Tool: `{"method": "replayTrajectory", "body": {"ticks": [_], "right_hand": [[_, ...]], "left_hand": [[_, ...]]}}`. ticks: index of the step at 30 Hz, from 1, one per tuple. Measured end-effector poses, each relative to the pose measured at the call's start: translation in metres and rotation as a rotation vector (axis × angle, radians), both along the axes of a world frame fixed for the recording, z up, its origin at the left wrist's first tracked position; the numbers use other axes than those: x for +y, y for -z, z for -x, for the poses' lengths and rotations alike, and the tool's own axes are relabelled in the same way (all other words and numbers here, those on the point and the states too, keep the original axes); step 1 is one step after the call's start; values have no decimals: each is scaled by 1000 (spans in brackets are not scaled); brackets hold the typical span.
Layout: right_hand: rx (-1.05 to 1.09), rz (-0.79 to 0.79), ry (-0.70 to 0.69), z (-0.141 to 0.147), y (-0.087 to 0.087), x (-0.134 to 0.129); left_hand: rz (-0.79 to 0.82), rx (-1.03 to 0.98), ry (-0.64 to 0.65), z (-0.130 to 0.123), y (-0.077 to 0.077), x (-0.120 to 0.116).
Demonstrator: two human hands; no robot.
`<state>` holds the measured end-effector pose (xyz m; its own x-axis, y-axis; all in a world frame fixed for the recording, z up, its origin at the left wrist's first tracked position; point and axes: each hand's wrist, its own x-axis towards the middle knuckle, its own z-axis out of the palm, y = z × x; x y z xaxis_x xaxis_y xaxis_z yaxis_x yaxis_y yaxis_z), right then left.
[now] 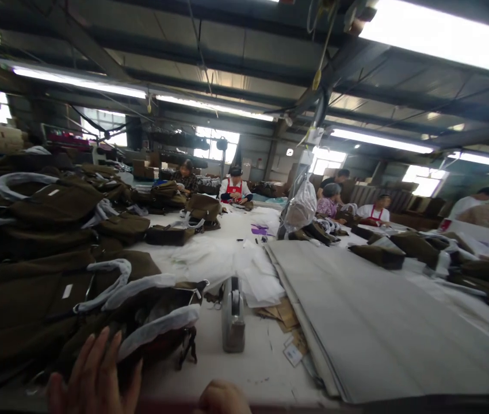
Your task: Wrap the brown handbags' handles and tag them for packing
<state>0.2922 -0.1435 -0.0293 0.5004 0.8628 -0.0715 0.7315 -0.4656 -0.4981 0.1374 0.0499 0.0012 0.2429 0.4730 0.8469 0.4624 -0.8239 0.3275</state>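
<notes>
My left hand rests at the lower left, its fingers extended and apart. It lies against the near side of a dark olive handbag, whose mouth gapes toward the right. White wrapping covers the bag's handles, and a dark strap end hangs from its side. My right hand shows only as a rounded, blurred shape at the bottom edge, over the table's front. Its fingers are hidden, so whether it holds anything is unclear. A grey tape dispenser stands on the white table, just right of the bag.
Dark handbags are heaped along the left. Large pale sheets cover the right side of the table. Thin white paper, brown card scraps and a tag lie between. Several people work farther back, around a post.
</notes>
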Motion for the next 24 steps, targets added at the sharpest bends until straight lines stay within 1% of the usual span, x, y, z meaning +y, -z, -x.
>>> {"method": "replayTrajectory", "body": {"ticks": [2, 4, 6, 8, 10, 11, 12, 14, 15, 16, 17, 18, 21, 23, 24], "right_hand": [[26, -86, -59, 11, -15, -8], [58, -184, -75, 17, -28, -18], [88, -226, -55, 16, -36, -29], [86, -247, 4, 10, -39, -39], [70, -262, 87, -1, -40, -52], [57, -276, 140, -9, -41, -60], [40, -295, 197, -18, -42, -69], [-13, -311, 317, -43, -44, -91], [-62, -285, 379, -57, -45, -104], [-121, -229, 443, -73, -47, -118], [-193, -137, 510, -89, -48, -132], [-262, -18, 572, -105, -50, -146], [-370, 182, 694, -148, -55, -183], [-417, 274, 746, -170, -57, -202], [-437, 324, 767, -180, -57, -210]], "left_hand": [[-83, 65, -97, 1, -14, -6], [-142, 91, -149, 4, -22, -5], [-176, 84, -154, 10, -19, -4], [-212, 74, -114, 18, -9, -9], [-266, 78, -24, 27, 4, -24], [-299, 95, 60, 30, 10, -34], [-332, 136, 184, 31, 15, -45], [-349, 304, 500, 26, 20, -65], [-303, 410, 637, 20, 21, -73], [-225, 517, 737, 10, 22, -78], [-123, 610, 790, -2, 23, -81], [-9, 675, 802, -15, 24, -82], [292, 809, 788, -59, 31, -72], [417, 851, 767, -83, 41, -62], [453, 842, 744, -93, 46, -58]]}}
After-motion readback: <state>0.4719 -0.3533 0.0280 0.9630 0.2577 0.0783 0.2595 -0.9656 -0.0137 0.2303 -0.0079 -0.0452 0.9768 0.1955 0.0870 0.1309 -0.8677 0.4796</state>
